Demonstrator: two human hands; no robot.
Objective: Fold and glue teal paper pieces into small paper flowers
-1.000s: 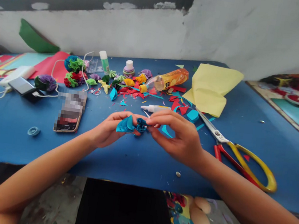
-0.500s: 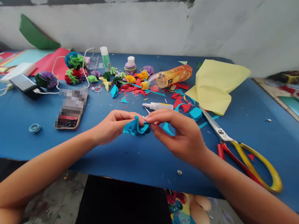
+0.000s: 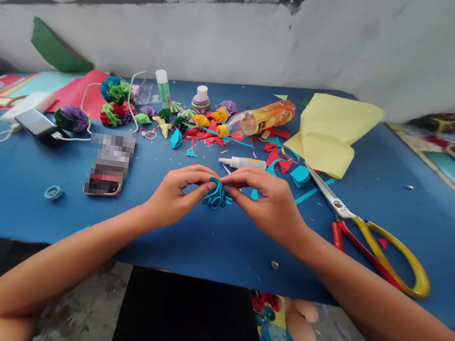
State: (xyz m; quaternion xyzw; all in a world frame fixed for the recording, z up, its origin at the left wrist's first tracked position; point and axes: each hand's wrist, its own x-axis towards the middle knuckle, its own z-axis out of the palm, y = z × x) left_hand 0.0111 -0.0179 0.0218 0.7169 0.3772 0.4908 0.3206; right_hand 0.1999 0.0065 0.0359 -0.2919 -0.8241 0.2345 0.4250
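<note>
A small blue pleated paper piece (image 3: 216,195) is pinched between both my hands just above the blue table (image 3: 373,212). My left hand (image 3: 176,193) grips its left side with thumb and fingertips closed. My right hand (image 3: 270,201) pinches its right side, fingers curled. The paper is gathered into a tight fan of folds. A small white glue bottle (image 3: 244,162) lies on the table just beyond my fingers.
Large scissors with yellow and red handles (image 3: 373,237) lie to the right. A yellow paper sheet (image 3: 333,134), an orange bottle (image 3: 259,117), coloured scraps and several paper flowers (image 3: 113,100) fill the far middle. A phone (image 3: 108,166) and chargers (image 3: 35,121) lie left.
The blue paper has been squeezed from a loose spread shape into a tighter bunch of folds. Both hands have drawn closer together around it.
</note>
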